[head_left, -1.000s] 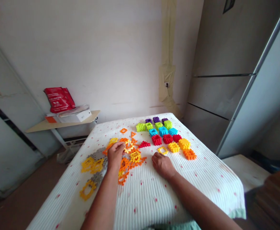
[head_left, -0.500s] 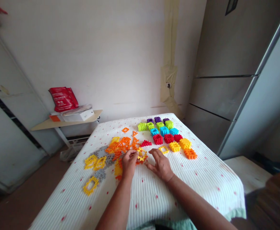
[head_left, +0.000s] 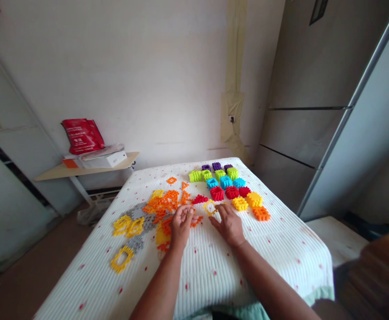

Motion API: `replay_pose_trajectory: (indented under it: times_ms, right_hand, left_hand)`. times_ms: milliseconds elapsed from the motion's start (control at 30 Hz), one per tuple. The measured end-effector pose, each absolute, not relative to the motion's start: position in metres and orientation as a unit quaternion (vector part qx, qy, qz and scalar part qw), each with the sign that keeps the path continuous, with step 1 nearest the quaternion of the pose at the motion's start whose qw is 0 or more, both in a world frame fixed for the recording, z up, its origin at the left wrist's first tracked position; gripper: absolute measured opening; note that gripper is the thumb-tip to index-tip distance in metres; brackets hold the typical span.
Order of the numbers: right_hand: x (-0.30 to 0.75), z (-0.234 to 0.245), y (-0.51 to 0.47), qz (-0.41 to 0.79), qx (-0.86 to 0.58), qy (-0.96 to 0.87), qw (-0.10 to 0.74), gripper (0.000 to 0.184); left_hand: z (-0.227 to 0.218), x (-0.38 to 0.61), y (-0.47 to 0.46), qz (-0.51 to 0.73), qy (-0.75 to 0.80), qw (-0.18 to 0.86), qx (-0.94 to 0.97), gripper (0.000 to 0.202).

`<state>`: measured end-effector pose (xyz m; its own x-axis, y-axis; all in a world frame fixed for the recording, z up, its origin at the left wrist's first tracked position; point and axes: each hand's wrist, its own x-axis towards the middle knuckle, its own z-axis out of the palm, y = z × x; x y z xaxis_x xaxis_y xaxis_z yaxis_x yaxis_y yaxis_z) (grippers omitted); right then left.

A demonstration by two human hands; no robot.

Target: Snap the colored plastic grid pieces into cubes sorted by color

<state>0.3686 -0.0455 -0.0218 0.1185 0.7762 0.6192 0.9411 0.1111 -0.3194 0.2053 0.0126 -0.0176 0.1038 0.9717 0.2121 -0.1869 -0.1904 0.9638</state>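
**Small Yellow Frame (head_left: 205,207) Sits Amid Colourful Stacks**

We find the surface (head_left: 287,253), under its white ribbed cloth with red dots, busy on both sides. To the left spreads a jumbled orange heap (head_left: 162,202), mingled with grey pieces (head_left: 139,213). Further left lie a pair of yellow pieces (head_left: 127,226) and, nearer to us, a yellow ring (head_left: 114,263). Beyond the heap, one orange diamond (head_left: 171,180) lies apart.

On the far right we see stacks in rough rows: purple (head_left: 216,166) at the back, then lime (head_left: 232,173), light blue (head_left: 226,182), red (head_left: 217,193) and yellow (head_left: 240,204), with an orange stack (head_left: 261,214) nearest. A low red pile (head_left: 200,199) lies just beyond the yellow frame, to its left. Our left hand (head_left: 182,222) covers part of the orange heap; our right hand (head_left: 229,224) blocks what lies behind it.

The left grip is narrow, fingertips drawn together, and we cannot tell whether they hold anything. The right grip has thumb and forefinger spread apart, fingertips at the frame's right edge; whether they hold it we cannot tell.

The frame is between our two hands, nearer the right one. It looks thin and bright, with a notched outline around an open middle. We cannot tell whether it rests on the cloth or is raised.
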Motion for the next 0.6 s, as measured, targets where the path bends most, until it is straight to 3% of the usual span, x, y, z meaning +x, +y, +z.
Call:
replay_pose_trajectory:
  times_ms: [233, 600]
  right_hand:
    - [0.386, -0.018, -0.045, -0.11, -0.798, -0.56, 0.192, 0.02]
    - [0.384, -0.014, -0.043, -0.072, -0.827, -0.535, 0.158, 0.021]
  left_hand:
    - [-0.019, 0.205, 0.011, 0.54, 0.376, 0.494, 0.568, 0.032]
    - [-0.018, 0.205, 0.009, 0.534, 0.376, 0.499, 0.57, 0.031]
